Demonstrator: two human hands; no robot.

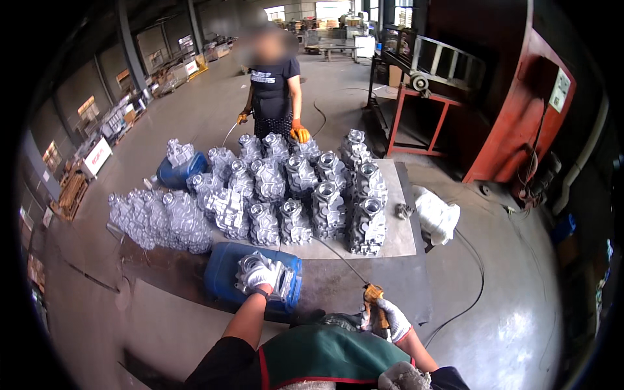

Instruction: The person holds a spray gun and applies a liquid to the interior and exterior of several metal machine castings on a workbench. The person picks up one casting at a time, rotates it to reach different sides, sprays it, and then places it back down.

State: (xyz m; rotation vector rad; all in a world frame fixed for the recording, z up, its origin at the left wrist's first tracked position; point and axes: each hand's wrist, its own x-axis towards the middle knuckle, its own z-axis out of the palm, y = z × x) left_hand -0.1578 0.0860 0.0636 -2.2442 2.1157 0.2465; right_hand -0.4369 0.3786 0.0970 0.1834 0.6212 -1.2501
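Observation:
My left hand, in a white glove, grips the upper part of a silvery cast-metal housing; its fingertips are partly hidden by the casting. That housing lies on a blue plastic drum lying on its side in front of me. In my right hand, also white-gloved, is a hand-held tool with a yellow-brown body. A long thin rod runs from the tool up and left, ending near the rows of castings, apart from the held housing.
Several similar castings stand in rows on the table. Across it, a person in orange gloves touches a casting and holds a thin-rodded tool. Another blue drum bears a casting. A white wrapped bundle and black hose are at right.

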